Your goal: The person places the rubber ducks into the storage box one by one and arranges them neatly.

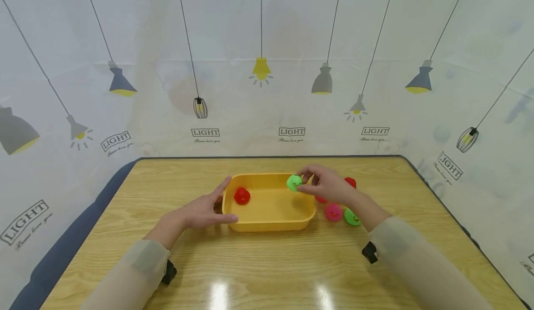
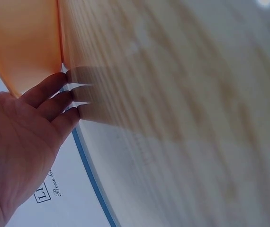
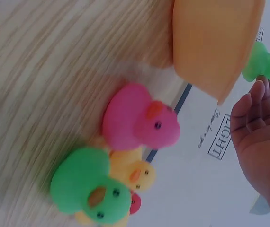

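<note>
Over the right part of a yellow plastic bin [image 1: 267,226], my right hand [image 1: 329,186] pinches a green rubber duck [image 1: 293,183] between thumb and fingers. The right wrist view shows this green duck [image 3: 256,64] above the bin's rim. My left hand [image 1: 200,211] rests against the bin's left end, fingers spread along that side and thumb laid at the front rim. In the left wrist view the left fingers [image 2: 54,101] look fairly straight beside the bin wall. A red rubber duck [image 1: 242,196] lies inside the bin at the left.
Right of the bin, a pink duck [image 1: 333,212] and another green duck [image 1: 352,217] sit on the wooden table [image 1: 267,263]. A red duck [image 1: 350,182] is partly hidden behind my right hand. A yellow duck [image 3: 135,172] shows between others in the right wrist view.
</note>
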The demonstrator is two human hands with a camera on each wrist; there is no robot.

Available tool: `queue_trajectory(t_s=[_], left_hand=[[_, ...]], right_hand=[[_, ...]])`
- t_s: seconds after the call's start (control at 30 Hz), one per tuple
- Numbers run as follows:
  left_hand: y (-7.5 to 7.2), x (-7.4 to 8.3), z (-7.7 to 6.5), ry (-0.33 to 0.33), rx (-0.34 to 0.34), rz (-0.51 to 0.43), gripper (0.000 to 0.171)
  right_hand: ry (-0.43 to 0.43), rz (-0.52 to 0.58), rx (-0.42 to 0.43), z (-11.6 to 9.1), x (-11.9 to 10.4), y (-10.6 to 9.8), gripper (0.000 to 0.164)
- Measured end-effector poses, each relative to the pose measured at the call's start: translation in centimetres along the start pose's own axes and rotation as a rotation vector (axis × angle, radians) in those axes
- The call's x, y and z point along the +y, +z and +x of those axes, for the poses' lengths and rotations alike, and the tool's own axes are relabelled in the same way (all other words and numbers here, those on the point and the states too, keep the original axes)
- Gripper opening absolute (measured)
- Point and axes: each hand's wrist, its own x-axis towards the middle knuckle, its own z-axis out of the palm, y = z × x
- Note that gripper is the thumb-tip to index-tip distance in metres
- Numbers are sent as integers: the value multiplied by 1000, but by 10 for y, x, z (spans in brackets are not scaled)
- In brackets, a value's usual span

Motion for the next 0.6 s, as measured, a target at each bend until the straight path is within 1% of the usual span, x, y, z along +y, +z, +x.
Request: queue_trajectory(t_s=[0.13,0.33,0.6], left_hand=[[0,1,-1,-1,0,-2,126],[1,3,-1,-1,-1,-1,126],[1,2,0,-3,6,7,127]], right_hand=[[-10,-2,-5,12,-4,14,36],[8,-18,-24,24,-11,33,36],[0,18,-71,46,-20,55,35]])
